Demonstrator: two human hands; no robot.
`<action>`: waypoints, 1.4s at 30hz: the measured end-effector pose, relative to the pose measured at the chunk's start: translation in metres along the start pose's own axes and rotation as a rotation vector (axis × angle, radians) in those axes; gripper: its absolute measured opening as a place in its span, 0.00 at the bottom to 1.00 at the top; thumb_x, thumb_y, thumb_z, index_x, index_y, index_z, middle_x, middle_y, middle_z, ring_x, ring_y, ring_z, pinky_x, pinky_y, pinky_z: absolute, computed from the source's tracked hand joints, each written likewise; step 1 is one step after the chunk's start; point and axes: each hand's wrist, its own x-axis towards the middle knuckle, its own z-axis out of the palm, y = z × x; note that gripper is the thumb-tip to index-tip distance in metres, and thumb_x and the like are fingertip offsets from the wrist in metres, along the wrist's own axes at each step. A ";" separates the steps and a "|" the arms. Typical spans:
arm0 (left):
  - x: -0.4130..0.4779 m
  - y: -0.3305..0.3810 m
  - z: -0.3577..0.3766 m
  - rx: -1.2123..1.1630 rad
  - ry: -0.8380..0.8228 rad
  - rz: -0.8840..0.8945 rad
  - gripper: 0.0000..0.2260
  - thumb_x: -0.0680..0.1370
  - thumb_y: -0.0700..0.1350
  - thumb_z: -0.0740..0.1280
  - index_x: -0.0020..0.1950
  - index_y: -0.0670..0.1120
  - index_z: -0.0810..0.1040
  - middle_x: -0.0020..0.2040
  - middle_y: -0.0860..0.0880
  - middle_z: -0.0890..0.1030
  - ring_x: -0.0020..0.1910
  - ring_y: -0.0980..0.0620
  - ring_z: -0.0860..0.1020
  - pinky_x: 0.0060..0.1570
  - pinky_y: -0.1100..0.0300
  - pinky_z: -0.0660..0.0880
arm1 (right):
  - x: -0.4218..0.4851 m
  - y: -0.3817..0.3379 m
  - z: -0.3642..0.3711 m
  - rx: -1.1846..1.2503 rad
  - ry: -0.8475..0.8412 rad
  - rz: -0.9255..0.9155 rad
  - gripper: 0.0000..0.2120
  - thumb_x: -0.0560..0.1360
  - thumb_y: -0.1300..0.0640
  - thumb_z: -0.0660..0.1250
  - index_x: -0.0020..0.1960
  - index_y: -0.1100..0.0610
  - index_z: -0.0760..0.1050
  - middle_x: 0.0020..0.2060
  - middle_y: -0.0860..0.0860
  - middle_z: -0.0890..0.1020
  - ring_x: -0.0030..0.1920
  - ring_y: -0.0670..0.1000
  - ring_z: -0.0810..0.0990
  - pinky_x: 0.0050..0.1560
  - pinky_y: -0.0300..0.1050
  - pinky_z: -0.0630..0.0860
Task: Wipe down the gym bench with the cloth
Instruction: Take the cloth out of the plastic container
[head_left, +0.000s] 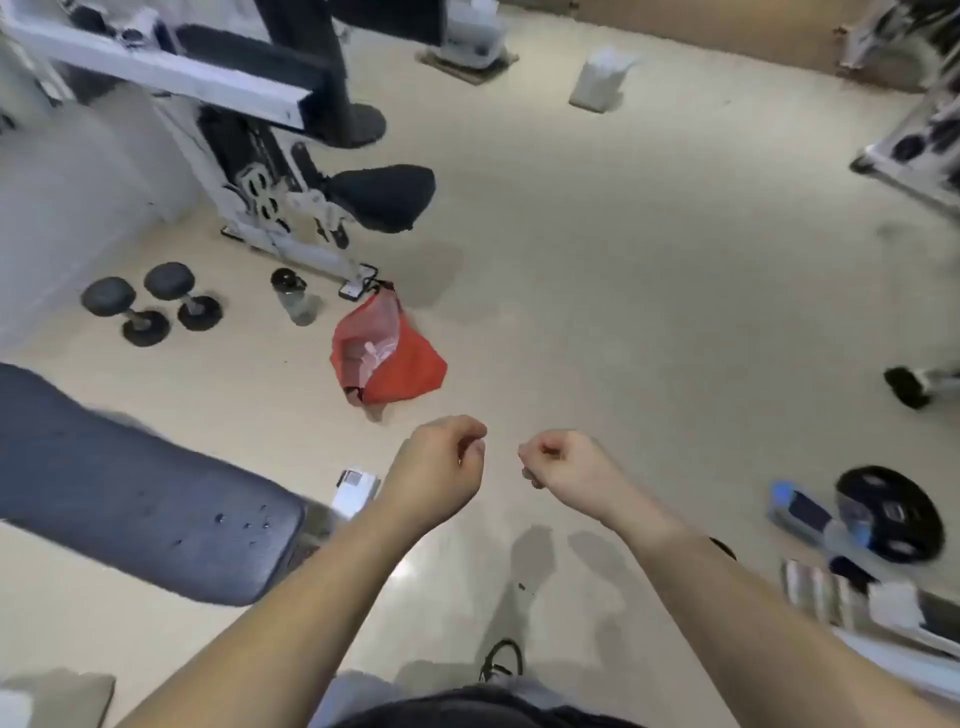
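Note:
The gym bench (130, 488) is a dark padded bench at the lower left, with small droplets near its right end. My left hand (441, 462) hovers just right of the bench end, fingers curled into a fist with nothing in it. My right hand (561, 462) is beside it, also curled and holding nothing. Both hands are above the floor, apart from the bench. I see no cloth in either hand. A red bag (389, 358) lies open on the floor beyond my hands, with pale plastic inside.
Two dumbbells (150, 306) and a water bottle (296, 299) lie on the floor at left by a white weight machine (270, 197). A weight plate (888, 514) and a blue object (795, 504) lie at right. A white box (356, 493) sits by the bench end.

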 end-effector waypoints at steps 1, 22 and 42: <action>0.011 0.021 0.024 -0.028 -0.043 0.041 0.11 0.78 0.44 0.66 0.58 0.48 0.84 0.50 0.54 0.86 0.50 0.54 0.83 0.55 0.56 0.78 | -0.007 0.019 -0.023 0.071 0.047 0.021 0.18 0.76 0.49 0.64 0.33 0.59 0.71 0.32 0.49 0.74 0.36 0.50 0.75 0.41 0.47 0.73; 0.252 0.290 0.274 0.094 -0.809 0.487 0.12 0.80 0.45 0.64 0.61 0.52 0.81 0.45 0.55 0.85 0.44 0.56 0.83 0.52 0.60 0.79 | 0.014 0.178 -0.300 1.000 1.042 0.635 0.11 0.81 0.53 0.61 0.59 0.55 0.77 0.45 0.56 0.86 0.40 0.52 0.84 0.44 0.49 0.81; 0.286 0.520 0.576 0.520 -1.369 1.045 0.21 0.81 0.45 0.63 0.74 0.53 0.71 0.64 0.53 0.78 0.57 0.52 0.79 0.58 0.56 0.78 | -0.011 0.387 -0.492 1.383 1.556 0.757 0.11 0.80 0.58 0.61 0.51 0.63 0.80 0.46 0.62 0.86 0.41 0.55 0.83 0.54 0.57 0.82</action>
